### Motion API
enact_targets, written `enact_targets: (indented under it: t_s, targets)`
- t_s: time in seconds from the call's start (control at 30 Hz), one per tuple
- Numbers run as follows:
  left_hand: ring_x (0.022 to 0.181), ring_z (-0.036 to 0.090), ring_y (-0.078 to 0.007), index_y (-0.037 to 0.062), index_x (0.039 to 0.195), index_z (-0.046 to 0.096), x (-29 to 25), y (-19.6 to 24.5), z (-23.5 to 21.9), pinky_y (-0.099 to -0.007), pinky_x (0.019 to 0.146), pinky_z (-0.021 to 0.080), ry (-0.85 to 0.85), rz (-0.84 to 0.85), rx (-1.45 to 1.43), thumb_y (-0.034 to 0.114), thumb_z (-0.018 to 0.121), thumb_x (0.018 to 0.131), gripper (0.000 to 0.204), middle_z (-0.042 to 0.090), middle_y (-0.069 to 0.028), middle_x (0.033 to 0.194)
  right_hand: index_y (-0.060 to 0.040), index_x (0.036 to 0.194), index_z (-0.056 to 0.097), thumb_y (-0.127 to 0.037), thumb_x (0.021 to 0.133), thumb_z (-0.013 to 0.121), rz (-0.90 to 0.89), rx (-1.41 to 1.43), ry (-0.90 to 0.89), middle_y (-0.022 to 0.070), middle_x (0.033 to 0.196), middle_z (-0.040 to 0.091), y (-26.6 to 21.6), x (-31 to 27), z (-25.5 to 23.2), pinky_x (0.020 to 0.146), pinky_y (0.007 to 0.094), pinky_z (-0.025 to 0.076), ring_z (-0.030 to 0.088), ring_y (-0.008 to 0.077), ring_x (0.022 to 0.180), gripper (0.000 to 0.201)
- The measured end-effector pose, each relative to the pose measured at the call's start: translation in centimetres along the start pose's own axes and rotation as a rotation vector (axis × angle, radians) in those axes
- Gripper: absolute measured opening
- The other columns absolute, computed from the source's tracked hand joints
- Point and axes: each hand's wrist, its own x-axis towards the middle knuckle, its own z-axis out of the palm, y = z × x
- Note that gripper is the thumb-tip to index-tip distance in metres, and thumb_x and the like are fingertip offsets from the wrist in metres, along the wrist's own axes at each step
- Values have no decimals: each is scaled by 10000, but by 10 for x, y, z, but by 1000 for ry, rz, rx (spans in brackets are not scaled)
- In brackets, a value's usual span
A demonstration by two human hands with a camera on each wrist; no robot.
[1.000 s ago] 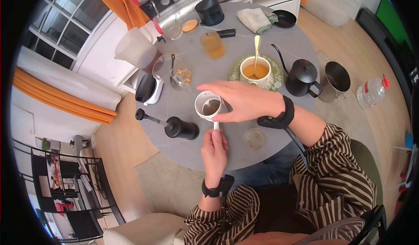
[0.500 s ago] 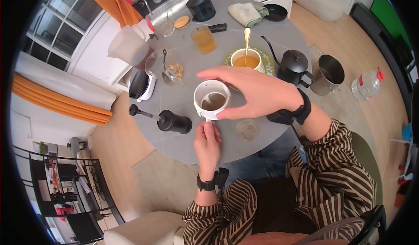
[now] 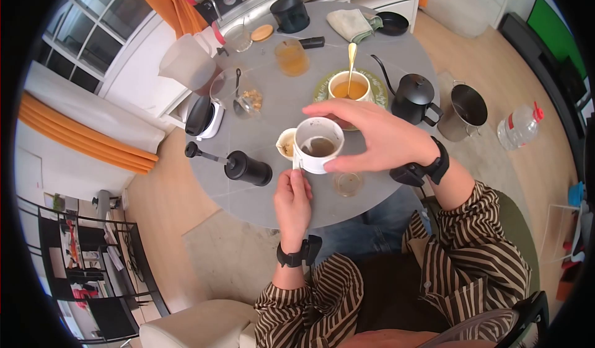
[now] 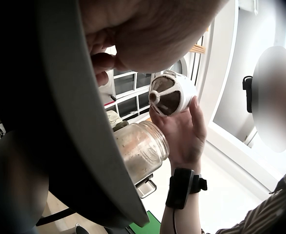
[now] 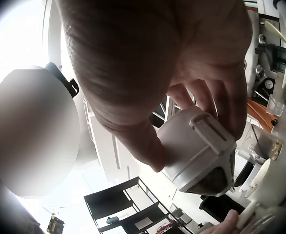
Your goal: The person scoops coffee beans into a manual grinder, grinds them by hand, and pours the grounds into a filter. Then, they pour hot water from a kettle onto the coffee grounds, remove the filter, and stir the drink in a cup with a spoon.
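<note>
My right hand grips a white strainer cup between thumb and fingers. Dark mesh panels show on the tapered lower part of this strainer cup in the left wrist view. A little dark residue lies inside it. In my left hand is the handle of a small white cup, pinched between thumb and fingers. Bits of brown show inside that small cup, which the strainer partly overlaps in the head view. The right wrist view shows the small cup below and beside the strainer.
A hand grinder stands on the left of the grey table. A glass jar is close below my right hand. Beyond are a soup cup with a golden spoon, a black kettle and a glass of amber liquid.
The strainer cup has come up and to the right, off the small white cup, so that the small cup's inside now shows. My left hand keeps its hold on the handle.
</note>
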Motion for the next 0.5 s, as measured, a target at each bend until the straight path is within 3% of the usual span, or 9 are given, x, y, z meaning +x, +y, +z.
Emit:
enact_targets:
  t_s: [0.2,0.27,0.5]
  targets:
    - [611,484,-57,7,1016,589,-2,0,0,-229,547,381,-16,5,-9,295,459,1092,325,552,15,716,-18,1415,464,-246,846,777,-86,-160,18,180,1328,573,14,34,22,1032,400,461,577,334,1226,688]
    - [613,473,-45,19,1045,588,-3,0,-2,-216,533,360,-24,19,-4,320,451,1097,335,544,27,730,-12,1411,461,-246,848,772,-34,-154,-78,188,1329,566,15,41,26,1035,405,458,573,342,1228,684]
    - [609,479,-52,12,1024,591,-5,3,-1,-231,536,370,-37,19,11,281,458,1088,307,550,19,719,-7,1408,459,-252,854,762,15,-180,-134,191,1323,565,21,48,33,1035,414,457,571,354,1226,677]
